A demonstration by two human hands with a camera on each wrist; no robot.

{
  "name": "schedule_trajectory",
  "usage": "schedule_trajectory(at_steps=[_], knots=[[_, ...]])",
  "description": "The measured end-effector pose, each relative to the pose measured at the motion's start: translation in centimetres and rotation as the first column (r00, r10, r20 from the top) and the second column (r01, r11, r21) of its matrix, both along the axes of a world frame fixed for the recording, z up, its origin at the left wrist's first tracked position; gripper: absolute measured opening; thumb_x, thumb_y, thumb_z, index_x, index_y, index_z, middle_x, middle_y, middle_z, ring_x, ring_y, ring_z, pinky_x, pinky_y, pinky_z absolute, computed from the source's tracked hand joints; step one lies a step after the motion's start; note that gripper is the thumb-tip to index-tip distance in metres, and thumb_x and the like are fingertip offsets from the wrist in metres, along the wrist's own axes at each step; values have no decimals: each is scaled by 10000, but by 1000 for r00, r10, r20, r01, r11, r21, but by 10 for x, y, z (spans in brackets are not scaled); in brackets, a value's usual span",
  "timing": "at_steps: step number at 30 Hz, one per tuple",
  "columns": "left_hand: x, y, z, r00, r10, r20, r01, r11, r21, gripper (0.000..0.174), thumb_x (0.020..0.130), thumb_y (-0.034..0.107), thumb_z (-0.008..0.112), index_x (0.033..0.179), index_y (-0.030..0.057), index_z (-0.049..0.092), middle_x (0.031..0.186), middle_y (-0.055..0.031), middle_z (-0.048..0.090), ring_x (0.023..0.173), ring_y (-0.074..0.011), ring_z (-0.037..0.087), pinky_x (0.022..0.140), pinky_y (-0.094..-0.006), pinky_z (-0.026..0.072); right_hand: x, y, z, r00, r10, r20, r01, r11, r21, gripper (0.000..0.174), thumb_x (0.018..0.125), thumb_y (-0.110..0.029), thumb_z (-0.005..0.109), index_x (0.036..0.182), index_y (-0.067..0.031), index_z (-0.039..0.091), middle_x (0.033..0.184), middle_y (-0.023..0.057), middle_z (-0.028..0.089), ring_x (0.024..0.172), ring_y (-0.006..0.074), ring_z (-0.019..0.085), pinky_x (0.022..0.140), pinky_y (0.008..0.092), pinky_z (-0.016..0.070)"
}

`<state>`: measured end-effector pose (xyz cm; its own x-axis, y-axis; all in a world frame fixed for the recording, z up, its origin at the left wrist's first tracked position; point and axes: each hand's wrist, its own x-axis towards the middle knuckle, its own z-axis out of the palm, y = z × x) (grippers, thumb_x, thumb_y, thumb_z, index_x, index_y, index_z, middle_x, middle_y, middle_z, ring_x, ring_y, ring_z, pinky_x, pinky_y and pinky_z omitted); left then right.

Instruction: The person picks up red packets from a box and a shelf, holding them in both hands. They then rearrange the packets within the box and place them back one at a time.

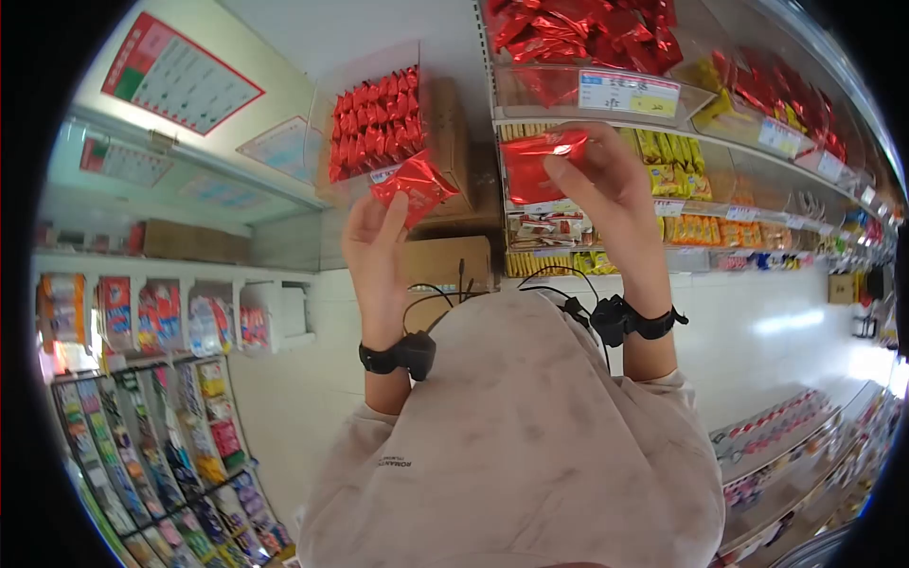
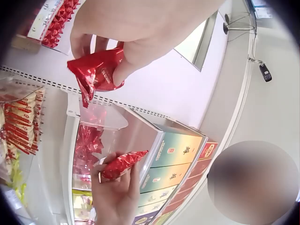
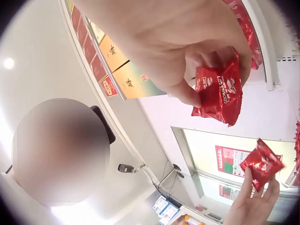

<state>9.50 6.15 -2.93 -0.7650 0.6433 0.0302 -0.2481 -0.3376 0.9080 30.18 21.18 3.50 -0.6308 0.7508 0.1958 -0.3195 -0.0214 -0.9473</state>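
Observation:
My left hand [image 1: 376, 260] pinches a small red foil cookie packet [image 1: 418, 189] between thumb and fingers. A second packet of the same kind [image 1: 523, 170] is held by my right hand [image 1: 620, 204], the thumb lying across its face. White lettering with the word "COOKIES" shows on this right packet [image 3: 220, 93] in the right wrist view. From the left wrist, the left packet [image 2: 97, 71] looks crinkled, with a pointed corner hanging down. The two packets are apart, raised in front of the shelves.
A clear box of red packets [image 1: 379, 123] stands beyond my left hand. More red packets [image 1: 582, 33] fill the top shelf bin, above a price label [image 1: 627, 95]. Yellow and orange snacks [image 1: 724, 230] line lower shelves. A cardboard box [image 1: 445, 260] sits below.

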Motion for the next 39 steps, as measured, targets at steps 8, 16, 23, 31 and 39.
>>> schedule_trajectory(at_steps=[8,16,23,31,39], knots=[[7,0,-11,971,-206,121,214,975,-58,443,907,-45,595,1343,-36,520,1204,-112,670,1117,-197,645,987,-373,513,-20,-15,-14,999,39,17,-39,999,-5,309,923,-62,719,1183,-5,563,1104,53,630,988,103,615,837,266,498],[20,-1,4,720,-534,444,420,844,334,402,1055,207,514,1399,6,462,1328,-120,585,1248,-209,569,1034,-427,497,-42,-35,-40,991,-5,131,-12,992,129,287,888,-78,760,1141,-34,630,947,36,608,871,107,630,775,270,522],[28,-4,14,799,-524,295,527,846,74,446,1049,157,542,1460,42,410,1373,-79,536,1249,-179,558,1030,-352,492,-44,-49,-32,916,-217,338,-68,746,662,416,853,-62,766,1237,-17,612,946,93,584,882,195,593,778,314,511],[15,-13,7,903,-373,215,339,924,178,385,1033,157,579,1392,54,486,1243,-98,614,1132,-179,631,905,-364,581,-29,-7,47,938,-346,1,232,631,740,243,914,-14,655,1156,-4,638,957,108,669,814,176,641,783,303,508],[8,-24,-4,978,-148,146,130,983,127,303,1075,231,504,1302,34,541,1246,-87,618,1071,-155,638,914,-330,563,-54,174,74,611,-325,722,-493,558,668,302,954,-263,655,1065,16,687,910,151,721,885,209,695,805,324,533]])
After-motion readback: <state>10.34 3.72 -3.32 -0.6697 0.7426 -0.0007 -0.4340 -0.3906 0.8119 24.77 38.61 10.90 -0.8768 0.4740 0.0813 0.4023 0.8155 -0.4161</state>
